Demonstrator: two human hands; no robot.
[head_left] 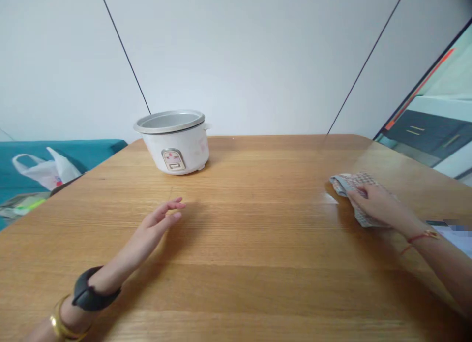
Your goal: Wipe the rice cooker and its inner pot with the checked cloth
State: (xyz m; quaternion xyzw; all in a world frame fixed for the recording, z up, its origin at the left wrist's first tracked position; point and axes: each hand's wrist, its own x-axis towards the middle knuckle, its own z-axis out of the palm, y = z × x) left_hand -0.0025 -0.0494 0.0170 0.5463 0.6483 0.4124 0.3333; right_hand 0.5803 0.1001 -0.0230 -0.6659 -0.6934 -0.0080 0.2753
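Observation:
My right hand [376, 204] is closed on a checked cloth [363, 180] at the right side of the wooden table [258, 243]. The cloth is folded or bunched, and part of it is hidden under my fingers. Over the left half of the table, my left hand [158, 221] is held with its fingers apart and nothing in them. Beyond that hand stands a white rice cooker [188, 150], upright and without a lid, its grey rim showing and a switch panel on its front. A small white piece [331, 199] lies near the cloth, too blurred to name.
A teal sofa [99, 147] stands past the table's left edge, with a white plastic bag [47, 170] on it. The pale panelled wall [239, 61] rises behind the table. Papers or a similar flat white thing [455, 238] lie at the right edge, beside my right forearm.

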